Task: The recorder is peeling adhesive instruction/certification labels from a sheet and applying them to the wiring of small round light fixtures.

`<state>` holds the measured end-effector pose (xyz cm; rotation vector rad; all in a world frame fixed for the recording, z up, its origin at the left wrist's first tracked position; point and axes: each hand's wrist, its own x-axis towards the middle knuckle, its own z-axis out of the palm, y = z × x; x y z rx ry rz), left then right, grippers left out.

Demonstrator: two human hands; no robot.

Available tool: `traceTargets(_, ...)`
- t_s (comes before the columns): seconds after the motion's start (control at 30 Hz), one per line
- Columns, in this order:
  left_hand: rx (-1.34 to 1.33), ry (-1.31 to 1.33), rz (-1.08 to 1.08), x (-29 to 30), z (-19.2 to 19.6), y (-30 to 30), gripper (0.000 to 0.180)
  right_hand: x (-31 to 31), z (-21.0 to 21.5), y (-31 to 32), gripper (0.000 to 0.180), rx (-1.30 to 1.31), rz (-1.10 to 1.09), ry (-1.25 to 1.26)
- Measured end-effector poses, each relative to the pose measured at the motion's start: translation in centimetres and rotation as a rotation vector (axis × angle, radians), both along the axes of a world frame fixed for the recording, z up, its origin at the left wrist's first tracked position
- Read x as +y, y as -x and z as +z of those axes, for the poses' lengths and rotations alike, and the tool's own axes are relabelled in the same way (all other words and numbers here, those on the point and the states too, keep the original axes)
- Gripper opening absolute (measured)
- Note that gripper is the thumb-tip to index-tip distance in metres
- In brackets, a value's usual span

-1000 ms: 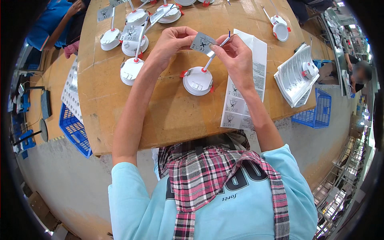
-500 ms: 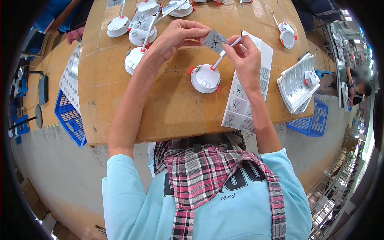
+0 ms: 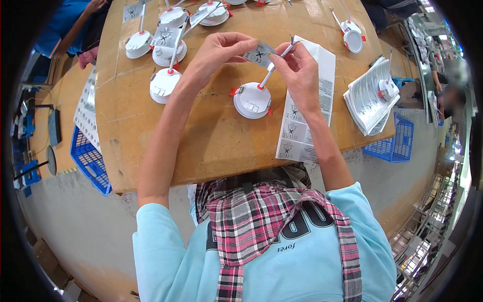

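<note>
My left hand (image 3: 217,56) pinches the left end of a small silver-grey sticker label (image 3: 260,53) with printed symbols. My right hand (image 3: 301,75) grips the white cable (image 3: 267,75) near its bare wire ends, and its thumb touches the label's other end. The label's right edge meets the cable; whether it sticks there is hidden by the fingers. Below, the round white downlight (image 3: 252,102) that the cable comes from lies on the table, with red-tipped spring clips at its sides. Under my right wrist is a sheet of labels (image 3: 290,133).
Several more downlights stand at the far left of the wooden table (image 3: 211,146), some with labels on their cables. Another downlight (image 3: 353,39) lies far right. A stack of label sheets (image 3: 365,103) sits at the right edge. Blue crates (image 3: 90,160) flank the table. A person (image 3: 68,35) is at far left.
Both hands have shifted slightly left and nearer the cable with the label, in step with a small shift of the whole view. The grips look the same.
</note>
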<state>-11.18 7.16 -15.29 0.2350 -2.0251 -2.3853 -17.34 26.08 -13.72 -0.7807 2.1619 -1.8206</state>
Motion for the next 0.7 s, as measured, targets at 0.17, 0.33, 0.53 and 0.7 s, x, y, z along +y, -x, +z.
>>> traceTargets(0.17, 0.079, 0.026, 0.065, 0.6, -0.6, 0.1, 0.021, -0.2, 0.4, -0.4, 0.016, 0.014, -0.022, 0.022)
traceTargets(0.33, 0.092, -0.079, 0.128, 1.1, -1.2, -0.2, 0.018, -0.4, 0.1, -0.2, 0.018, -0.031, -0.007, 0.064)
traceTargets(0.53, 0.078, -0.346, 0.103, 2.1, -1.4, -0.3, 0.017, -0.4, -0.5, 0.2, 0.021, -0.092, 0.0, 0.04)
traceTargets(0.7, 0.103, -0.254, 0.162, 2.1, -1.1, -0.4, 0.019, -0.1, -0.3, 0.5, 0.022, -0.115, 0.051, -0.116)
